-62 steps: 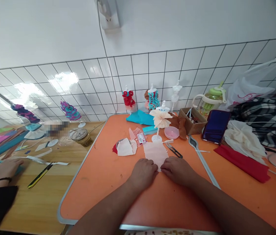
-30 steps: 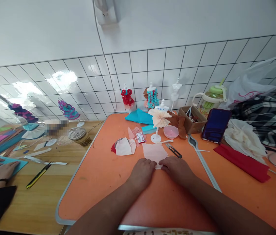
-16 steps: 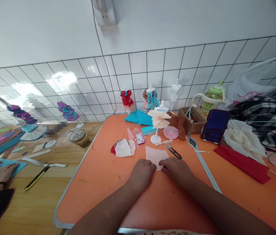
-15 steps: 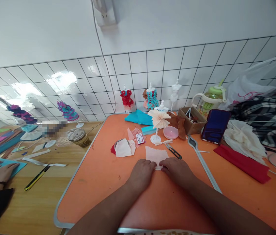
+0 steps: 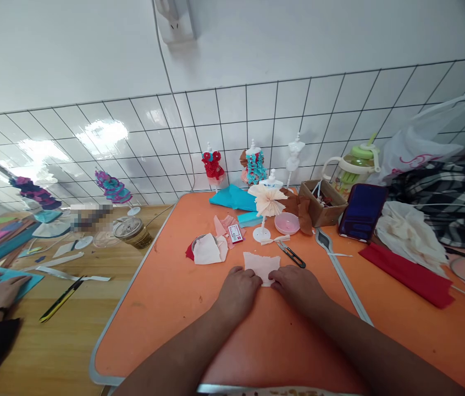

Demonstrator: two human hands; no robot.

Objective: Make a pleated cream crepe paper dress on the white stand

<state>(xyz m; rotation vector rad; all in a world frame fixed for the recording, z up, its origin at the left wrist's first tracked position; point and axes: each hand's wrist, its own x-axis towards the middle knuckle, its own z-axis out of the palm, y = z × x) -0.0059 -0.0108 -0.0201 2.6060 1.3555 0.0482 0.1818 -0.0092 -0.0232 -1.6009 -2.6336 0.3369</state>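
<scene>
A small piece of pale pink fabric [image 5: 262, 265] lies on the orange table in front of me. At its near left corner, my left hand [image 5: 238, 289] has its fingers closed on the edge. My right hand [image 5: 297, 286] pinches the near right part, its thumb and fingertips close to the left ones. The fingertips partly cover the near edge. Just beyond the fabric is a pair of thread snips [image 5: 292, 255] with dark handles. A small white stand [image 5: 261, 235] carries a pleated, fan-like cream fabric piece [image 5: 269, 200] behind it.
Pale fabric scraps [image 5: 208, 249] and a small labelled box [image 5: 236, 234] lie left. Dress forms [image 5: 213, 165] stand by the wall. At right are a cardboard box [image 5: 325, 209], a phone [image 5: 363, 212], a zipper [image 5: 346, 280] and red cloth [image 5: 405, 275]. Another person's hand [image 5: 4, 294] is far left.
The fabric's far edge sits slightly nearer to me. Both hands stay closed on the near edge in almost the same place.
</scene>
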